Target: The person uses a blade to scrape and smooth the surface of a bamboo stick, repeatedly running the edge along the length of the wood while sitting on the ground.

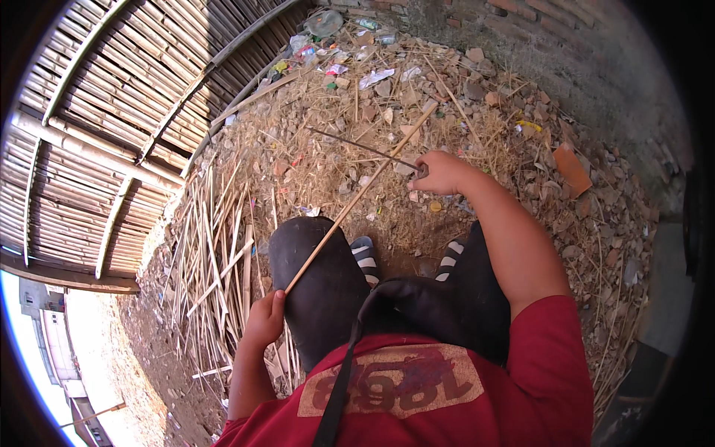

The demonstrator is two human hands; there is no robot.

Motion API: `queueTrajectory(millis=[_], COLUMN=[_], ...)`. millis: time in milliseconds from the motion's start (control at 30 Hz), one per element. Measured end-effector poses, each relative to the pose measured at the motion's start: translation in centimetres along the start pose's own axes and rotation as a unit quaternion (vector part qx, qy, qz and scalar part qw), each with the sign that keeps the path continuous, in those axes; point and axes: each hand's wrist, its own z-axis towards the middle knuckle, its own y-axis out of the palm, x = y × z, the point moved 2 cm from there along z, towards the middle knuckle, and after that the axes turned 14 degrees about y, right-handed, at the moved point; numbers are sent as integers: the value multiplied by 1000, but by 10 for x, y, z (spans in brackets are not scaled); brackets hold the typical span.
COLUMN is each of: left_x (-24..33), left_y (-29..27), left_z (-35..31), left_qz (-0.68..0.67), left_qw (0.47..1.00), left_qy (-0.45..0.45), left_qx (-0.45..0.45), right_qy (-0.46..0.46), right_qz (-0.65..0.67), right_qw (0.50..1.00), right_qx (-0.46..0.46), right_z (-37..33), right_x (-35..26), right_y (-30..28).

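My left hand (264, 319), at my left knee, is closed round the near end of a long pale bamboo stick (339, 220). The stick slants up and away to the right, over my thigh and the ground. My right hand (441, 173) is closed round the end of a long thin dark tool (350, 143). Whether it is a rod or a blade seen edge-on, I cannot tell. This tool points away to the left and crosses the bamboo stick near the stick's far half. Whether the two touch there is unclear.
Many split bamboo strips (216, 261) lie on the ground to my left. A bamboo slat wall (112, 134) rises at the far left, and a brick wall (581, 67) at the far right. Broken stones, straw and plastic litter (324, 24) cover the ground. My striped sandals (365, 261) are below.
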Motion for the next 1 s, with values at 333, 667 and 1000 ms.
queueTrajectory(millis=[333,667,1000], left_x=[-5,-4,-2], left_y=[-3,-3,-3], left_z=[5,2,2], left_qz=[-48,34,42], left_qw=[998,999,999], left_qy=[-18,-2,-14], left_qx=[-24,-22,-18], right_qy=[-27,-32,-42], right_qz=[-90,-96,-119], right_qw=[995,994,990], right_qx=[-40,-41,-55], right_z=[-21,-14,-24], right_x=[-28,-22,-36], right_y=[-5,-1,-1])
